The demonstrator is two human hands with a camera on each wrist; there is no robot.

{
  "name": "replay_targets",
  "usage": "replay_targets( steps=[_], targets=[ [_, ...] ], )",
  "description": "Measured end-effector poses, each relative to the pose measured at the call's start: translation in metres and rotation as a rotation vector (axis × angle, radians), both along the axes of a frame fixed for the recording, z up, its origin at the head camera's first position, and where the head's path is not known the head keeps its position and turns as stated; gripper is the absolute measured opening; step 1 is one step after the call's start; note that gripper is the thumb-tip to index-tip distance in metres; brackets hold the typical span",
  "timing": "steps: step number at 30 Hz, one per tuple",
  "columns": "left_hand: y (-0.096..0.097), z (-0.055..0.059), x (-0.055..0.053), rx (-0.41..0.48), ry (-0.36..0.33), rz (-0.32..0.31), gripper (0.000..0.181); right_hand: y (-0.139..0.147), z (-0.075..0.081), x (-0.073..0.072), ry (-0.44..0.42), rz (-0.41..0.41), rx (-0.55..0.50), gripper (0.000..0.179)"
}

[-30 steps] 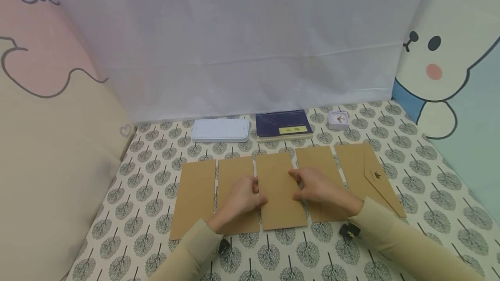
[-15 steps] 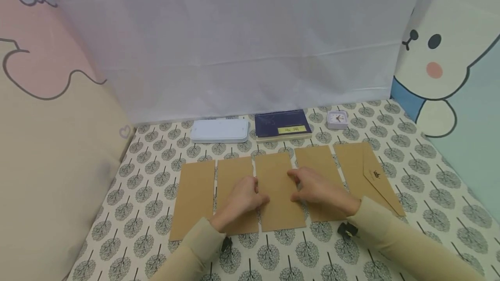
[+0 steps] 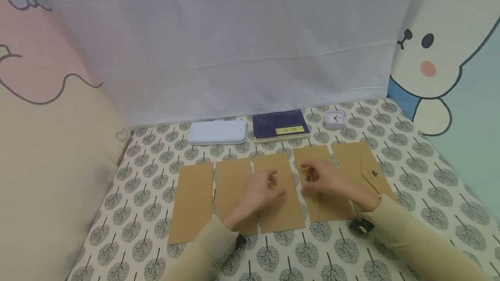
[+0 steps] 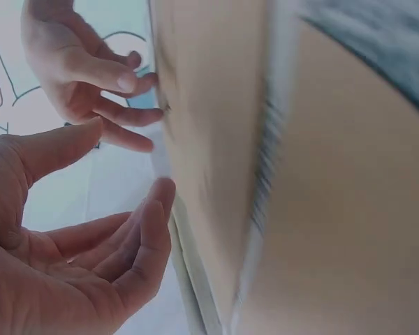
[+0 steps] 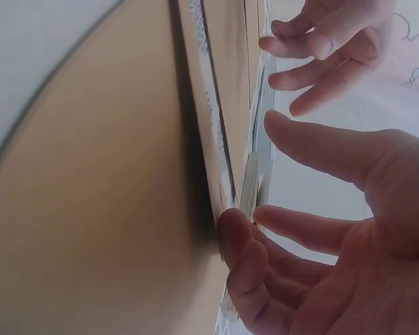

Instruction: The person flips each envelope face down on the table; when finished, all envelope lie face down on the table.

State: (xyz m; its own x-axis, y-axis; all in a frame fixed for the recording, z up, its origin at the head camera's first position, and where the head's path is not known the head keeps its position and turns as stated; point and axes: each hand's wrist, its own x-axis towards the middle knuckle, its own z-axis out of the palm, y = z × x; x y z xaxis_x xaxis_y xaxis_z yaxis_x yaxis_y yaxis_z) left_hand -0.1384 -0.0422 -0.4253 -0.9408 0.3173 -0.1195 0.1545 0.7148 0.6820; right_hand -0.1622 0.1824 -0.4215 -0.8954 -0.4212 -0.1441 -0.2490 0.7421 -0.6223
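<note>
Several kraft-paper envelopes lie side by side in a row. Over the middle envelope point(image 3: 279, 218) is my left hand point(image 3: 258, 192), its thumb and fingers apart with nothing between them. My right hand point(image 3: 330, 179) hovers at the envelope to its right point(image 3: 328, 211), which shows a small dark crown print beside the fingertips. In the right wrist view that hand point(image 5: 356, 237) has its thumb well away from its loosely bent fingers, which overlap an envelope's edge. The left wrist view likewise shows a gap between the left hand's point(image 4: 91, 244) thumb and fingers.
Farther left lie two more envelopes, the outer one point(image 3: 193, 198) and its neighbour point(image 3: 232, 177). At the right end is one with a flap point(image 3: 349, 159). Behind the row sit a white flat case point(image 3: 217, 131), a dark blue book point(image 3: 279, 125) and a small clock point(image 3: 334, 119).
Both hands have moved right: the left from the middle envelope's left edge onto it, the right off its right edge to the neighbouring envelope, whose crown print now shows.
</note>
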Motion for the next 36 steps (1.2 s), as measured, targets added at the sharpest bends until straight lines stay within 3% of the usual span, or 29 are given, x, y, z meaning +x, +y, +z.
replay_targets(
  steps=[5, 14, 20, 26, 36],
  targets=[
    [0.021, 0.0, -0.005, 0.076, 0.011, -0.046, 0.064, 0.014, -0.001, 0.003, -0.053, -0.038, -0.048, 0.069],
    [0.046, -0.008, -0.008, 0.054, 0.002, -0.102, 0.064, 0.035, 0.001, 0.007, -0.062, -0.102, -0.025, 0.075],
    [0.054, -0.013, -0.009, 0.042, -0.01, -0.131, 0.042, 0.045, -0.001, 0.007, -0.028, -0.13, 0.038, 0.076],
    [0.058, -0.013, -0.008, 0.014, -0.014, -0.137, 0.028, 0.051, 0.0, 0.009, -0.047, -0.159, 0.091, 0.084],
    [0.064, -0.01, -0.008, 0.027, -0.054, -0.113, 0.026, 0.055, 0.0, 0.011, -0.088, -0.199, 0.082, 0.081]
  ],
)
